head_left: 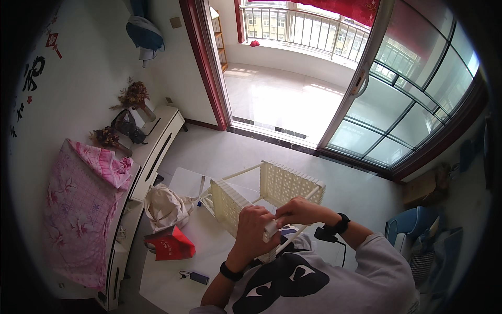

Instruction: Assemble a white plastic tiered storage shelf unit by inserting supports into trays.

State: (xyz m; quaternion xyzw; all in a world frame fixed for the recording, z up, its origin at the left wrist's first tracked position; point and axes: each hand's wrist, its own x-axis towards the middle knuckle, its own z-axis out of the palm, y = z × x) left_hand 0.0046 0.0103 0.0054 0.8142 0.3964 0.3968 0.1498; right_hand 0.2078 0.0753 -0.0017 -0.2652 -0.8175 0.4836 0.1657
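A cream plastic rack [292, 183], with perforated panels joined by thin rods, stands in front of my body over the white table [172, 280]. My left hand [252, 229] is closed at the rack's near part, its fingers wrapped round a short white tube-like piece [270, 230]. Close against it, my right hand [302, 211] pinches at the upper end of the same piece. The fingertips of both hands almost meet. My hands and body hide the rack's near end, so how the piece joins the rack cannot be made out.
On the table to the left are a cream cloth bag [168, 206], a red paper bag [171, 244] and a small dark device with a strap [198, 277]. A long low cabinet [137, 180] runs along the left wall. A blue chair [413, 225] stands at the right.
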